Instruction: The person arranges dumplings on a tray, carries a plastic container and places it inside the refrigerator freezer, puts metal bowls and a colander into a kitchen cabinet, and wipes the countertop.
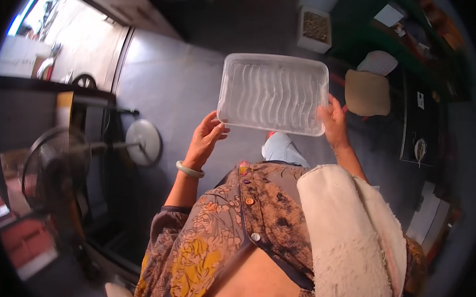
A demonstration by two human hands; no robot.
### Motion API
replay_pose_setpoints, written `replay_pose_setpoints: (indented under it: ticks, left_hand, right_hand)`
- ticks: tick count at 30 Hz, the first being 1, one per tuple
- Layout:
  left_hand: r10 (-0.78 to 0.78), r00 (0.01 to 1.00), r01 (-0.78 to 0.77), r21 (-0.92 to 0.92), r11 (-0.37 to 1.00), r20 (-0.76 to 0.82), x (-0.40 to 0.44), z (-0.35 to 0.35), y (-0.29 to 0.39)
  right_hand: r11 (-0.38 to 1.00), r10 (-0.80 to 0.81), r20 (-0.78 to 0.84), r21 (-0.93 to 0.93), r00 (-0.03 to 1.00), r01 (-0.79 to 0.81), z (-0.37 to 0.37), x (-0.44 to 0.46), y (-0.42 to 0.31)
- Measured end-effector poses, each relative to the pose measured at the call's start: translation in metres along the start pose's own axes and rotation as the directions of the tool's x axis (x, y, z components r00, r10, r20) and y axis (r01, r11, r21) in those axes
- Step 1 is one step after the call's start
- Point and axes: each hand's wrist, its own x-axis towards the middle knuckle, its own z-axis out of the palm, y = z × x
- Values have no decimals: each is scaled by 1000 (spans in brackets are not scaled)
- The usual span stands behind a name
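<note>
A clear plastic tray [274, 93] with a wavy ribbed bottom is held out in front of my body, above the floor. My left hand [205, 138] grips its near left corner, thumb and fingers closed on the rim. On the tray's right side, my right hand [333, 121] is closed round the edge near the lower corner, with the thumb over the rim. The tray's inside shows only ribs and glare. A pale bangle [190, 169] circles my left wrist. A cream towel [342, 231] hangs over my right shoulder.
A standing fan [57, 159] with a round base [143, 143] is on the left. To the right are a tan-topped stool [367, 93] and a dark table [418, 132] with a small bowl [420, 147]. A white box [314, 41] of small pieces stands ahead; a doorway [92, 36] opens at upper left.
</note>
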Motion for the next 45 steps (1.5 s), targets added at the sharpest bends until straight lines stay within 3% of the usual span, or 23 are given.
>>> replay_pose_setpoints:
  ticks: [3, 4, 6, 8, 10, 12, 16, 17, 20, 23, 26, 27, 31, 35, 40, 45]
  left_hand:
    - [-1, 997, 2, -14, 1000, 78, 89, -4, 14]
    - [26, 993, -23, -27, 999, 112, 120, -2, 19]
    - [-13, 994, 18, -47, 999, 106, 178, 0, 33]
    - [-83, 996, 85, -143, 986, 20, 207, 8, 72]
    - [-41, 999, 45, -191, 981, 21, 251, 1, 96]
    - [-12, 1000, 11, -173, 985, -2, 290, -10, 120]
    - [-42, 998, 31, -191, 981, -52, 371, -41, 155]
    - [-30, 998, 21, -180, 983, -47, 398, -51, 166]
    - [-19, 1000, 17, -122, 992, -20, 466, -77, 196]
    - [-16, 1000, 15, -37, 999, -9, 566, -84, 246]
    - [-1, 989, 2, -8, 1000, 150, 657, -69, 309]
    - [-3, 983, 12, -45, 999, 185, 690, -64, 321]
    - [-96, 927, 111, -20, 994, 361, 806, -36, 384]
    - [-106, 863, 80, 73, 994, 494, 911, -20, 409]
    - [-80, 943, 48, 105, 993, 322, 1018, -11, 442]
    - [-26, 989, 18, 57, 998, 144, 1084, -15, 494]
  right_hand:
    - [999, 2, -91, 53, 996, 3, -5, 54, 2]
    - [999, -36, -95, -31, 995, 33, -12, 77, 16]
    - [999, -31, -76, 28, 997, 33, -15, 135, 25]
    - [998, 52, -101, -27, 994, -55, -6, 178, 10]
    - [997, 25, -59, -77, 998, -29, -3, 234, -14]
    - [996, 7, -21, -91, 1000, -9, -4, 293, -27]
    - [998, 46, -49, 55, 998, -43, 3, 406, -46]
    - [993, 102, -118, 69, 988, -94, 9, 430, -55]
    - [1000, 13, -173, 29, 985, -8, 12, 486, -68]
    - [992, 100, -187, 88, 977, -85, 16, 539, -74]
    - [993, 64, -214, 112, 975, -41, 29, 587, -74]
    - [984, 148, -237, 134, 960, -119, 35, 607, -81]
    - [980, 147, -250, 167, 957, -107, 39, 681, -88]
    - [967, 176, -252, 225, 952, -119, 26, 777, -102]
    - [989, 138, -182, -25, 974, -145, 5, 933, -106]
    - [994, 84, -38, 67, 996, -81, 12, 1090, -143]
